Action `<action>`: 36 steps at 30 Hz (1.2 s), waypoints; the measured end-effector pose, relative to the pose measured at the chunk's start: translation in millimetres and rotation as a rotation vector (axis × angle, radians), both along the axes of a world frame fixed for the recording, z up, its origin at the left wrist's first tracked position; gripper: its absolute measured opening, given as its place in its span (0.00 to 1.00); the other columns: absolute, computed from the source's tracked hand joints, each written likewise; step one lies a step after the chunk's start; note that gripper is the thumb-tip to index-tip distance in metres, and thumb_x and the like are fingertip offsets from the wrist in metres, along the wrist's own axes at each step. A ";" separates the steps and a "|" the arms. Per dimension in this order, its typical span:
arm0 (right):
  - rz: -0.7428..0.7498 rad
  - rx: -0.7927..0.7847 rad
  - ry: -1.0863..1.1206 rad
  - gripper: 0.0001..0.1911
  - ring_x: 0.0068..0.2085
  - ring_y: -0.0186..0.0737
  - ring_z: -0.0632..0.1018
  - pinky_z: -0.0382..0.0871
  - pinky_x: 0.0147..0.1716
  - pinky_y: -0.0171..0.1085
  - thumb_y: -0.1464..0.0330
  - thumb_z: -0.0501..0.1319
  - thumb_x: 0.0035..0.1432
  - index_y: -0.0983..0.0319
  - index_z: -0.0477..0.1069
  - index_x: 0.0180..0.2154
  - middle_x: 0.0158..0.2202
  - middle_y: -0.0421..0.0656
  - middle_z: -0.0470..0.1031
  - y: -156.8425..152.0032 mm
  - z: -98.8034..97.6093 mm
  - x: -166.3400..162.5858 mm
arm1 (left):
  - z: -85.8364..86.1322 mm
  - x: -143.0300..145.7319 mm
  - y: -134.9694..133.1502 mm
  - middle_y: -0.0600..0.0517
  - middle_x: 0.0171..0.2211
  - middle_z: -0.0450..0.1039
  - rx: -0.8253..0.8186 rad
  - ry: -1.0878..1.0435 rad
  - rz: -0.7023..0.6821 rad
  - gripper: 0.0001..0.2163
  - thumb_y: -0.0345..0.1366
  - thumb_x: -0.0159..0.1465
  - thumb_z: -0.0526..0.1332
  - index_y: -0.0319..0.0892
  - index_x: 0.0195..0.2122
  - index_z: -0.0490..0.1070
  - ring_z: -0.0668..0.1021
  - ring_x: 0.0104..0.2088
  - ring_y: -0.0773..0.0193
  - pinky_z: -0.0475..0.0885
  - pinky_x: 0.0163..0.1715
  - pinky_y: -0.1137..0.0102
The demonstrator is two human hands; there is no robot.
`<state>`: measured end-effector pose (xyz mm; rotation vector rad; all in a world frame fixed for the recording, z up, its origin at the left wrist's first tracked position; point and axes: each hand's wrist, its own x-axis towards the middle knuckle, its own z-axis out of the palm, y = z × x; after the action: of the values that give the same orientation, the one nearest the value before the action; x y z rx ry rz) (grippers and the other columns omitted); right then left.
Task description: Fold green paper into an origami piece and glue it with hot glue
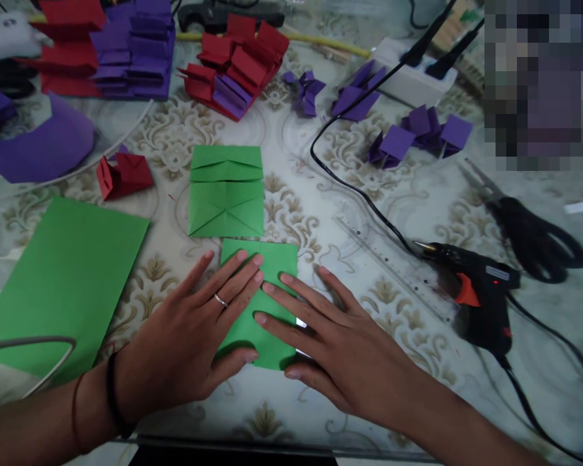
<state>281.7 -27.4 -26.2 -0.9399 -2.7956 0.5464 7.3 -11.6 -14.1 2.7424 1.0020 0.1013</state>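
Note:
Both hands lie flat on a green paper rectangle [272,265] near the front of the table. My left hand [199,323] covers its left side, fingers stretched out, a ring on one finger. From the right, my right hand [325,330] presses on the paper with its fingers spread. Just beyond stands a second green paper piece [226,191], creased with crossing diagonals and a folded band near its top. A larger green sheet [78,272] lies to the left. Parts of the paper under my hands are hidden.
A glue gun [486,291], black scissors [539,239] and a clear ruler [393,268] lie at right. Folded red and purple paper blocks [238,65] sit at the back, with a small red piece [124,175] nearer. A black cord runs to a white power strip [412,71].

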 end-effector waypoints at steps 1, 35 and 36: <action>0.001 -0.001 -0.003 0.29 0.76 0.53 0.58 0.43 0.74 0.65 0.56 0.60 0.73 0.55 0.63 0.71 0.76 0.47 0.57 0.0 0.1 0.2 | -0.2 -0.1 -0.3 0.40 0.77 0.51 0.002 -0.002 0.002 0.35 0.52 0.74 0.56 0.30 0.73 0.58 0.54 0.77 0.48 0.40 0.77 0.51; 0.002 0.014 -0.017 0.30 0.77 0.54 0.54 0.43 0.73 0.67 0.54 0.55 0.76 0.54 0.59 0.73 0.78 0.47 0.52 0.3 0.5 -2.5 | 3.1 1.0 -0.3 0.40 0.78 0.47 -0.022 0.005 0.003 0.36 0.53 0.74 0.55 0.31 0.74 0.56 0.52 0.78 0.47 0.40 0.77 0.50; 0.003 0.018 -0.018 0.29 0.77 0.54 0.54 0.42 0.73 0.68 0.54 0.54 0.76 0.53 0.59 0.73 0.78 0.47 0.51 0.1 0.5 -2.5 | 3.5 0.7 -0.4 0.40 0.78 0.47 -0.021 0.003 0.000 0.36 0.53 0.74 0.55 0.31 0.74 0.56 0.52 0.78 0.47 0.40 0.77 0.49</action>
<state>279.2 -27.3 -25.7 -0.9421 -2.8129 0.5144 7.9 -12.0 -10.6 2.7247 0.9978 0.0867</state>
